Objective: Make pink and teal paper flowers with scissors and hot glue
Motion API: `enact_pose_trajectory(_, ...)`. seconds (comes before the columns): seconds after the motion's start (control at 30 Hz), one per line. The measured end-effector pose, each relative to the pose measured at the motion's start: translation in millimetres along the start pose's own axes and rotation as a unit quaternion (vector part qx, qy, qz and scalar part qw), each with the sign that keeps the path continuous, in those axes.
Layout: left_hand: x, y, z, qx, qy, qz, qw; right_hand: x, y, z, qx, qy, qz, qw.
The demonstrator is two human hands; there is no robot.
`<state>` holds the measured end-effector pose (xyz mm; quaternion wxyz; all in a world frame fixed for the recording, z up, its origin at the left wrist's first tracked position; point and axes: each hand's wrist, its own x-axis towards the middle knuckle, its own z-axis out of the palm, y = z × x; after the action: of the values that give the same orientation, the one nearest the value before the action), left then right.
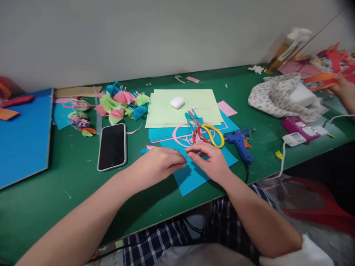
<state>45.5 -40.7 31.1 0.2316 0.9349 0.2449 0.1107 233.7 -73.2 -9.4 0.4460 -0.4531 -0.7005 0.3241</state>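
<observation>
My left hand is closed in a pinch, its fingertips hiding whatever is between them. Facing it, my right hand also has thumb and fingertips pressed together, nearly meeting the left; I cannot make out what it holds. Both hover over a blue paper sheet. Small blue and pink paper pieces show just behind my left hand. Scissors with yellow and red handles lie beyond my right hand, on pink cut-out paper. A blue glue gun rests to the right.
Light green sheets carry a white earbud case. Left of them are paper flowers and a phone. At right lie a patterned cloth, a purple box and a white cable. Another person's hand holds orange strips.
</observation>
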Motion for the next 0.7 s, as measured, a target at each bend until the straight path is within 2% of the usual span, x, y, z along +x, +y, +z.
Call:
enact_pose_trajectory(0.13,-1,-2,2.1,0.024,-0.001,0.003,1.0,0,0,0,0.009,-0.032,-0.019,0.999)
enact_pose_trajectory(0.23,-1,-3,3.3,0.02,0.0,-0.001,1.0,0,1,2,-0.003,-0.009,-0.02,1.0)
enact_pose_trajectory(0.3,-1,-3,3.4,0.0,0.007,-0.004,1.0,0,0,3,0.011,0.023,0.006,1.0)
enact_pose_trajectory(0.4,1,0,4.0,-0.032,0.063,-0.049,0.996,-1,-2,4,0.057,0.07,0.063,0.994)
enact_pose_trajectory(0.53,4,8,7.5,-0.084,0.156,-0.145,0.973,-2,-7,6,0.117,0.103,0.115,0.981)
enact_pose_trajectory(0.7,7,14,12.0,-0.153,0.18,-0.156,0.959,-3,-10,9,0.156,0.117,0.122,0.973)
